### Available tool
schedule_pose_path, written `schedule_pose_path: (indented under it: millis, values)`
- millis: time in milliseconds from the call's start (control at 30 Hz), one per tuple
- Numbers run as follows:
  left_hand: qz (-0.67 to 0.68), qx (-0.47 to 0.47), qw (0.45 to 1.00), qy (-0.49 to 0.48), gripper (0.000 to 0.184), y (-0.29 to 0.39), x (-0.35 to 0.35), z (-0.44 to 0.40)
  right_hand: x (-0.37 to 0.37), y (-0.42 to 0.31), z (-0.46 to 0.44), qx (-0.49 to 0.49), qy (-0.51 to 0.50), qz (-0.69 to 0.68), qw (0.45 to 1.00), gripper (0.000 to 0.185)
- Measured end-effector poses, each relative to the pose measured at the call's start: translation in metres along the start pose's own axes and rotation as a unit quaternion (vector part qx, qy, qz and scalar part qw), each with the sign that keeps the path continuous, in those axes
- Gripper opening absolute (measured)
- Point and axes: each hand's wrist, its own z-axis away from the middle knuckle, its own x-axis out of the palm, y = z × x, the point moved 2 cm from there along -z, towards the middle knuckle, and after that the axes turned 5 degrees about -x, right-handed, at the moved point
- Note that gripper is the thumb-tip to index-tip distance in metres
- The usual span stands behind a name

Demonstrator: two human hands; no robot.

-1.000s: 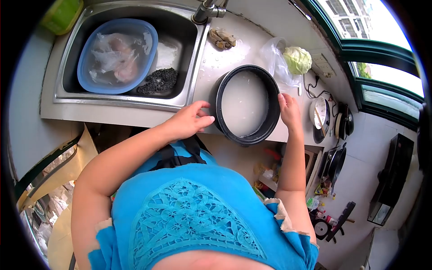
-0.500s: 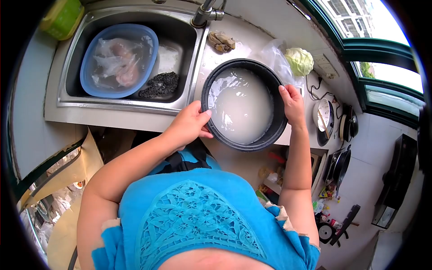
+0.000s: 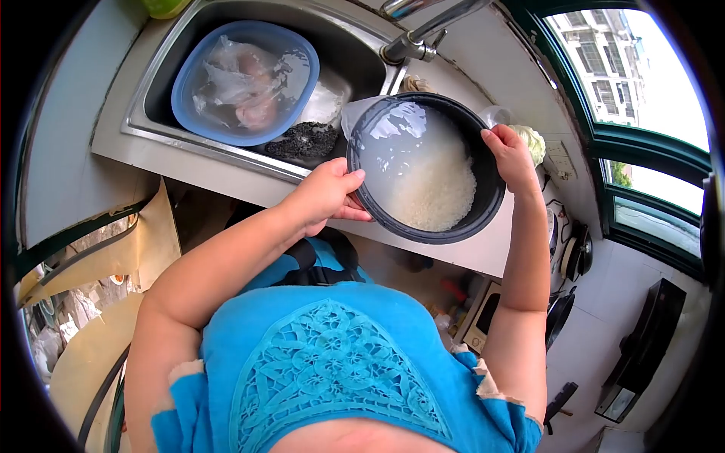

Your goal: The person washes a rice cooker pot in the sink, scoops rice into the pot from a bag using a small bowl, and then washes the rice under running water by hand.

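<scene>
Between my hands is a black rice cooker inner pot [image 3: 461, 230], tilted toward the sink. Its wet rice [image 3: 438, 198] shows at the lower right, and cloudy water [image 3: 385, 170] gathers on the left. A translucent sheet of what looks like water [image 3: 356, 115] runs off the upper left rim. My left hand [image 3: 332, 193] grips the pot's left edge, thumb near the rim and fingers underneath. On the opposite rim my right hand [image 3: 515, 157] is closed, thumb on top. Beside the pot is the steel sink [image 3: 343, 68].
A blue basin [image 3: 183, 121] with bagged meat [image 3: 255, 94] in water sits in the sink, next to a dark scouring pad [image 3: 303, 140]. The faucet [image 3: 415, 47] rises behind. A cabbage [image 3: 531, 142] lies partly hidden past my right hand.
The pot has gone from roughly level to tilted toward the sink. Its water has shifted left, baring the rice, and liquid crosses the rim. Both hands keep their hold. The camera view has turned.
</scene>
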Motion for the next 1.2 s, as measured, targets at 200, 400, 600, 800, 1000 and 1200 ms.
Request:
schedule_pose_path:
  millis: [200, 400, 600, 800, 1000, 1200]
  values:
    - [0.001, -0.011, 1.0, -0.003, 0.022, 0.003, -0.007, -0.001, 0.005, 0.001, -0.005, 0.004, -0.001, 0.002, 1.0, 0.027]
    - [-0.023, -0.003, 1.0, -0.005, 0.021, 0.006, -0.001, -0.005, 0.005, 0.015, 0.004, 0.013, 0.02, -0.017, 1.0, 0.026]
    - [-0.123, 0.038, 0.992, 0.01, 0.02, 0.004, 0.018, -0.019, 0.017, 0.074, 0.028, -0.026, 0.098, -0.084, 0.991, 0.028]
    - [-0.227, 0.054, 0.972, 0.027, 0.017, -0.009, 0.029, -0.047, 0.035, 0.124, 0.051, -0.043, 0.182, -0.13, 0.974, 0.026]
    - [-0.256, 0.031, 0.966, 0.015, 0.013, -0.016, 0.045, -0.056, 0.043, 0.155, 0.064, -0.01, 0.196, -0.152, 0.969, 0.025]
    - [-0.279, 0.05, 0.959, -0.004, 0.013, -0.017, 0.048, -0.059, 0.036, 0.135, 0.076, -0.002, 0.222, 0.049, 0.974, 0.018]
